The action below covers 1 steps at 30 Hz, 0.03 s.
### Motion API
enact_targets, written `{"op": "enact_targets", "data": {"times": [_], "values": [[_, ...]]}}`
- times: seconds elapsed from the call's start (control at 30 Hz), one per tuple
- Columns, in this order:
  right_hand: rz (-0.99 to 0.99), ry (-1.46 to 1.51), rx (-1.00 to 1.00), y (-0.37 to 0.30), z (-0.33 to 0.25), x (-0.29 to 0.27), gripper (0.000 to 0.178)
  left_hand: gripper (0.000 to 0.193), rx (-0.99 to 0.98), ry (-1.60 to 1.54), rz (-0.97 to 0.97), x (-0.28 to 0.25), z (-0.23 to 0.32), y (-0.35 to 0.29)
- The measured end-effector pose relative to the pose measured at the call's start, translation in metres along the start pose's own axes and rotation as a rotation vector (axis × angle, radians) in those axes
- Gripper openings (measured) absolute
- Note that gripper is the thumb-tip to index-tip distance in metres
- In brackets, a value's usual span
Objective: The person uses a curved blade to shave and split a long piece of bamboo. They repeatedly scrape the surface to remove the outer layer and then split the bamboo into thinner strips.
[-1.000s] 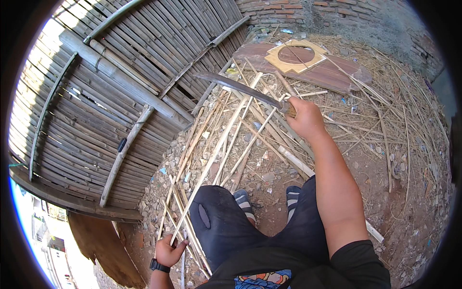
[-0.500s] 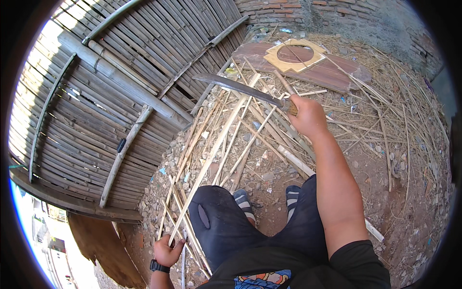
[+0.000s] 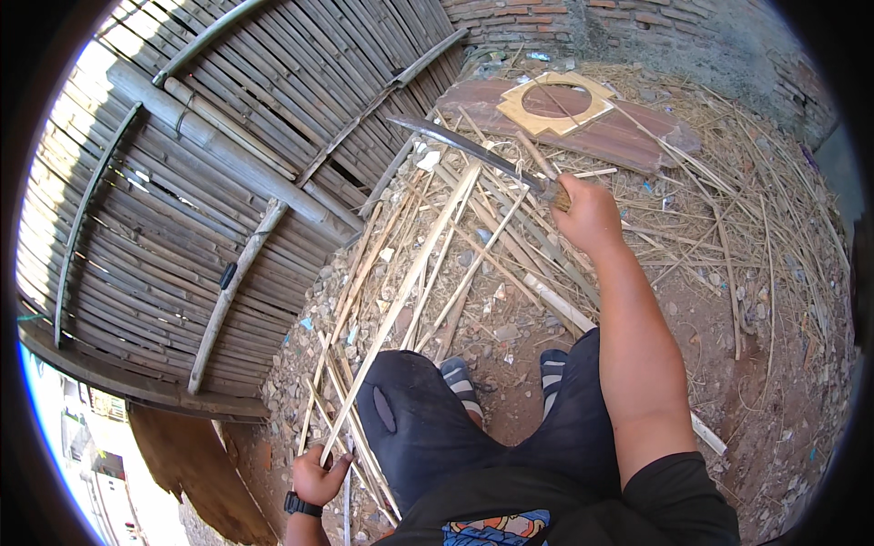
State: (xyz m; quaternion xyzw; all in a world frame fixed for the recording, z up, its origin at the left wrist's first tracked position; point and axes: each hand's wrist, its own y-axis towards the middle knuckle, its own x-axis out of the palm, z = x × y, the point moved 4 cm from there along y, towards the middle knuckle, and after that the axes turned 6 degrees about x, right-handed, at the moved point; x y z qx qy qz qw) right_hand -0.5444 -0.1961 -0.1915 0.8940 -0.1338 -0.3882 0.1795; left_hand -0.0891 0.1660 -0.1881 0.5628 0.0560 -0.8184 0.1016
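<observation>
My right hand (image 3: 590, 217) is closed round the short handle of a machete (image 3: 475, 148). Its long dark blade points to the far left, above the ground and across the far end of a pale bamboo strip (image 3: 416, 269). I cannot tell whether blade and strip touch. Down at the lower left, my left hand (image 3: 317, 477) pinches the near end of this strip between thumb and fingers. The strip slants away past my left knee. Several thinner bamboo strips (image 3: 473, 264) lie under and beside it on the ground.
A bamboo slat wall (image 3: 228, 182) stands on the left. A brown board (image 3: 473, 102) lies at the back, with a yellowish frame with a round hole (image 3: 512, 114) on it. Behind is a brick wall (image 3: 674, 27). Straw and stones cover the ground around my feet.
The machete has shifted slightly to the right and its handle a little nearer. The far end of the bamboo strip has dropped nearer and to the left. My left hand has barely moved.
</observation>
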Motion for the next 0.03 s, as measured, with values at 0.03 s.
{"op": "enact_targets", "data": {"times": [0.03], "values": [[-0.059,-0.059,0.021,0.0002,-0.0017,0.0033,0.032,0.043,-0.003,0.001,0.0,-0.0002,-0.0003,-0.0011]]}}
